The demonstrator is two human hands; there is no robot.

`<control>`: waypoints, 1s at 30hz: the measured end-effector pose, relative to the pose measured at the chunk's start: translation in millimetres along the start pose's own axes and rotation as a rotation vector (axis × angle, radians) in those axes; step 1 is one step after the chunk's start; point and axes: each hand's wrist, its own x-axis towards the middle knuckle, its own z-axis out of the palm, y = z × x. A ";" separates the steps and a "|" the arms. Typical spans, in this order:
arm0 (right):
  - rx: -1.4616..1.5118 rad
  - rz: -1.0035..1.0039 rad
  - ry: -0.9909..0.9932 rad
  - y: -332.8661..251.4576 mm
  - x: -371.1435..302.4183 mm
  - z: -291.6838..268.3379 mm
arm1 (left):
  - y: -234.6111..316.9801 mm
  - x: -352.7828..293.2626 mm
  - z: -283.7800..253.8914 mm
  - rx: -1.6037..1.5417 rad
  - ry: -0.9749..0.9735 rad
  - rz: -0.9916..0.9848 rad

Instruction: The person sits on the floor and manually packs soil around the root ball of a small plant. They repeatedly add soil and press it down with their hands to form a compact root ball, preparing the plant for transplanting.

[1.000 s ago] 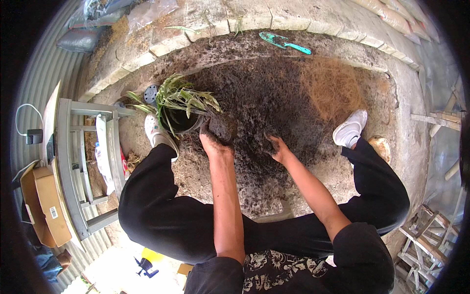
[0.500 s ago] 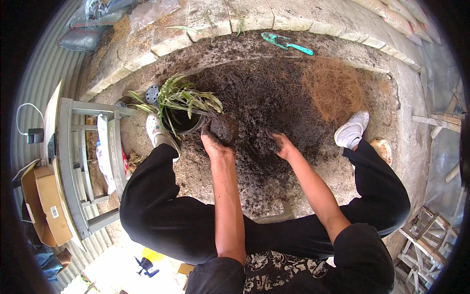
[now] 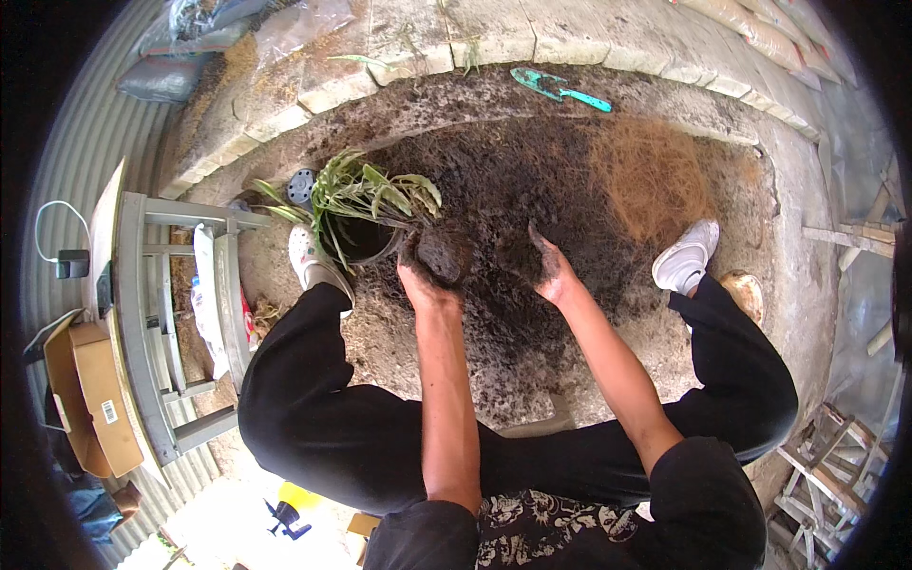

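Observation:
A leafy green plant [image 3: 366,188] lies tipped over to the left. My left hand [image 3: 424,285] is closed round its dark root ball [image 3: 446,254] from below. A black pot [image 3: 357,239] stands beneath the leaves, next to my left shoe. My right hand [image 3: 551,270] is cupped, dirt on its fingers, around a handful of dark soil [image 3: 518,255]. A short gap separates the right hand from the root ball. Loose soil [image 3: 484,180] is spread on the ground beyond both hands.
A turquoise trowel [image 3: 562,90] lies at the far side, before a kerb of pale blocks [image 3: 494,40]. Brown fibre [image 3: 651,176] is heaped at the right. A grey metal frame [image 3: 228,285] stands at the left. My shoes flank the soil.
My right hand has turned with its thumb up and now cups a handful of soil. My left hand still holds the root ball in nearly the same place.

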 end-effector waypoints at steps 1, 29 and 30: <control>0.006 -0.019 -0.020 -2.6 -1.3 9.2 | 0.3 -0.8 1.2 -0.025 -0.042 -0.018; -1.521 -1.259 -0.191 -12.3 -89.3 145.1 | -15.0 -33.4 28.6 -0.065 -0.331 -0.192; -1.526 -1.319 -0.186 -14.6 -92.8 146.2 | -14.8 -31.8 26.0 -0.088 -0.376 -0.230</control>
